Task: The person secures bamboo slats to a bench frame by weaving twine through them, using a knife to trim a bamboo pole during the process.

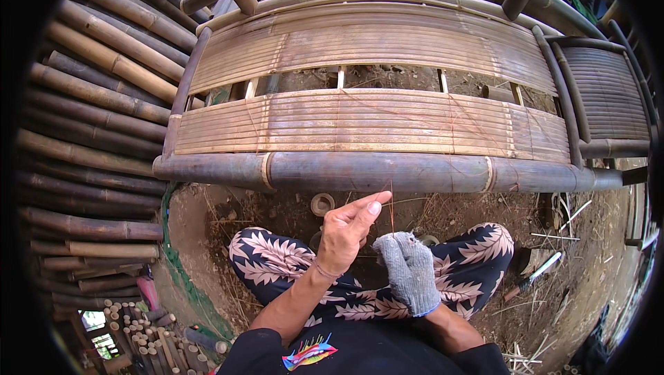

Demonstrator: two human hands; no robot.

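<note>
My bare left hand is raised in front of the bamboo bench, thumb and index finger pinched together on a thin reddish string. Lower and to the right, my right hand wears a grey knitted glove and is closed around the string's lower part. Between the two hands the string runs nearly upright. More reddish strands lie across the bench's slatted seat and cross its front pole. A gap between the two slat panels shows short cross-pieces and the ground below.
Bamboo poles are stacked along the left, with cut short pieces at the lower left. A knife lies on the ground to the right among bamboo scraps. A small round cup-like thing sits under the bench's front pole. Another slatted bamboo piece stands at the right.
</note>
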